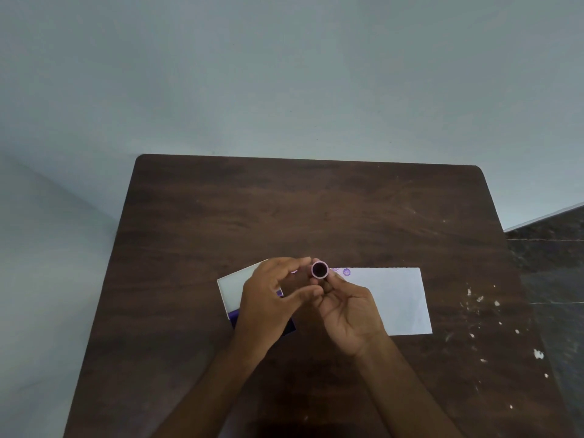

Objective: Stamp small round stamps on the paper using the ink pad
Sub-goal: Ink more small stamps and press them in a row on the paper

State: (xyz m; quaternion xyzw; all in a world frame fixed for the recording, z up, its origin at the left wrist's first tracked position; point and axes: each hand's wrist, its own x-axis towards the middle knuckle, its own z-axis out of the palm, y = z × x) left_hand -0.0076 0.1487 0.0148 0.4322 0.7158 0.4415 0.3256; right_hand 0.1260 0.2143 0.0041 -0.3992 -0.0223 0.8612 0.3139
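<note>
My right hand [349, 306] pinches a small round stamp [319, 269] with a pink rim and a dark inked face, which is turned up toward me. My left hand [271, 295] hovers just left of the stamp, fingers curled and apart, thumb close to the stamp; I cannot tell whether it touches it. Under my right hand lies a white paper [395, 298] with two purple round prints [346, 272] near its top left edge. The ink pad [235, 315], purple with a white open lid [234, 287], sits mostly hidden beneath my left hand.
Everything rests on a dark brown wooden table [316, 210] set against a pale wall. White paint specks mark the table's right side [474, 301]. A dark floor [550, 248] shows past the right edge.
</note>
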